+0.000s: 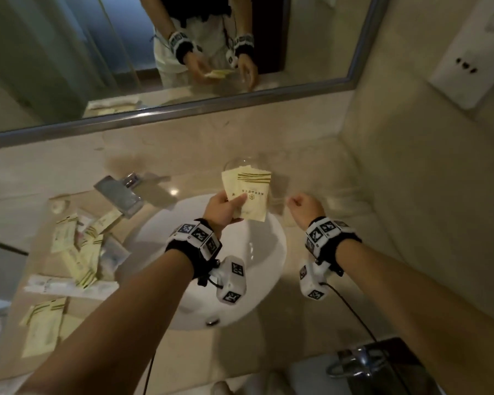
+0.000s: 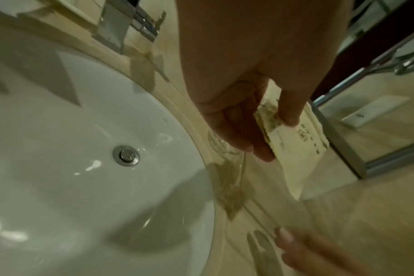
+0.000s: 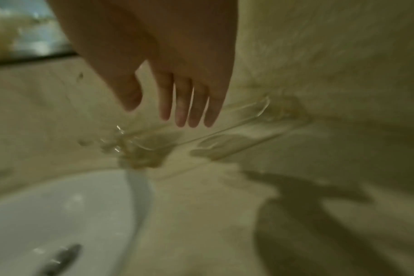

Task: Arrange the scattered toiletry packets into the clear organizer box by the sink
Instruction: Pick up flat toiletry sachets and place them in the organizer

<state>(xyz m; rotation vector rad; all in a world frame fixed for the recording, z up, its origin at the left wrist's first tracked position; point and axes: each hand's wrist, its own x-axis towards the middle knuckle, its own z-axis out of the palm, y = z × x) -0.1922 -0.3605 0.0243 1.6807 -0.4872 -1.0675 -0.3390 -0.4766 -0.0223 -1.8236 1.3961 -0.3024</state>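
My left hand [image 1: 234, 203] grips a small stack of cream packets [image 1: 250, 192] with green stripes, held up above the far rim of the sink. In the left wrist view the thumb and fingers [image 2: 243, 138] pinch the same stack [image 2: 296, 153]. My right hand [image 1: 300, 205] hovers empty to the right of it, fingers straight [image 3: 184, 112], just over the clear organizer box [image 3: 255, 110]. The box [image 1: 334, 195] stands on the counter right of the sink and is barely visible. More packets [image 1: 77, 246] lie scattered left of the sink.
A white basin [image 1: 240, 266] fills the middle, with a chrome faucet [image 1: 120, 195] at its back left. A clear glass [image 1: 240, 163] stands behind the held packets. Long white packets [image 1: 69, 286] and more cream ones [image 1: 43, 326] lie front left. A mirror [image 1: 183, 115] backs the counter.
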